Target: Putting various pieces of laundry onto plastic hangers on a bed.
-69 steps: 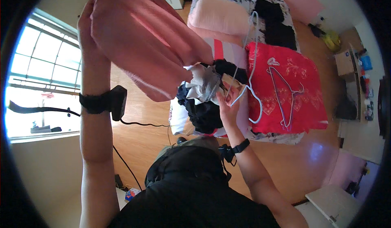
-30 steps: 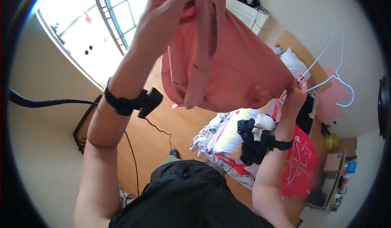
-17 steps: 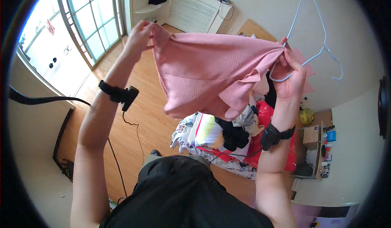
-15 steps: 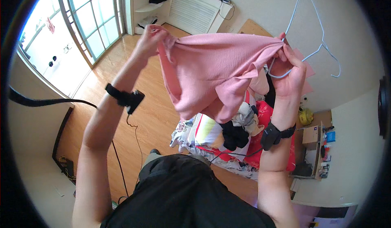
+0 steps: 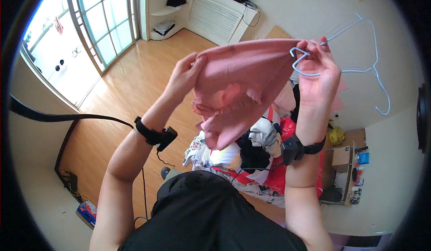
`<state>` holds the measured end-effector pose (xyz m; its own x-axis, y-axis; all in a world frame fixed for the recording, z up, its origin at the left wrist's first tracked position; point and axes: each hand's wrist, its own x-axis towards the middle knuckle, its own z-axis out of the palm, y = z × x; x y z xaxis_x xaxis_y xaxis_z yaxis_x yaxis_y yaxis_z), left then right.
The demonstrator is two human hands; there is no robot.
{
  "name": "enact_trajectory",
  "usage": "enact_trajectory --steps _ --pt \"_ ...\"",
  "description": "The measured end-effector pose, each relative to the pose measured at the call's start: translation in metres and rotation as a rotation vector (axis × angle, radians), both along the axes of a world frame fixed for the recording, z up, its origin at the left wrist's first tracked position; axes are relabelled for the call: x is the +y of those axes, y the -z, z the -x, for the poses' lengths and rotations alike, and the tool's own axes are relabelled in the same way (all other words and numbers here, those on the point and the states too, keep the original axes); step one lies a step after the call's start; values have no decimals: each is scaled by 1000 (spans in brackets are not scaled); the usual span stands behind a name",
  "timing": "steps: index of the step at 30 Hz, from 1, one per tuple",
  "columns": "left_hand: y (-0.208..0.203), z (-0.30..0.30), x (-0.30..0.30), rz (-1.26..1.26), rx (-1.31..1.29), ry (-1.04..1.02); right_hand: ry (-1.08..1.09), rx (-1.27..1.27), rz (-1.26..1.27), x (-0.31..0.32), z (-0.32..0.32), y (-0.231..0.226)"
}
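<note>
**Pink garment drawn in between your raised hands**

Since half a second ago, your left hand [image 5: 186, 74] has come in toward your right, so the pink garment [image 5: 240, 87] that was stretched wide now bunches and sags between them. Your head has also turned a little, and the glass doors [image 5: 96, 31] fill more of the upper left.

Your left hand is closed on the garment's left edge, fingers folded over the cloth and pinching it. Your right hand [image 5: 318, 76] is raised at the same height and grips the garment's right end together with the light blue wire hanger [image 5: 359, 58]; its fingers are pressed around the hanger just below the hook, which curls out over the cloth to the left. The hanger's shoulders stick out to the right of your hand against the pale wall.

You hold the garment up in the air at head height, well above everything else. A ruffled hem hangs down from its middle toward the pile of clothes [image 5: 256, 145] below, where dark, white and red pieces lie heaped on a patterned bed [image 5: 202, 148]. Each wrist carries a black band [image 5: 155, 134] with a small device on it. A white radiator cover [image 5: 215, 15] stands along the far wall beyond the wooden floor [image 5: 130, 89].
</note>
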<state>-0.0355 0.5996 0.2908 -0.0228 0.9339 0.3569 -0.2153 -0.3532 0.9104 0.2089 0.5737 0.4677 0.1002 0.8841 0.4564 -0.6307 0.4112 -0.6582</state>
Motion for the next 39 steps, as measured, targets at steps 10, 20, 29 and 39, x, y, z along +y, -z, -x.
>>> enact_trajectory --steps 10,20,29,39 --pt "-62 -18 -24 -459 956 -212 100 27 -99 -29 -46 -21" --pt "-35 33 13 130 549 -253 190 255 5 -11 -144 21" --pt "-103 -18 4 -27 296 -240 516 -961 324 -21 -158 116" --pt "-120 -21 12 -102 820 -123 -255 -942 360 -64 -170 149"
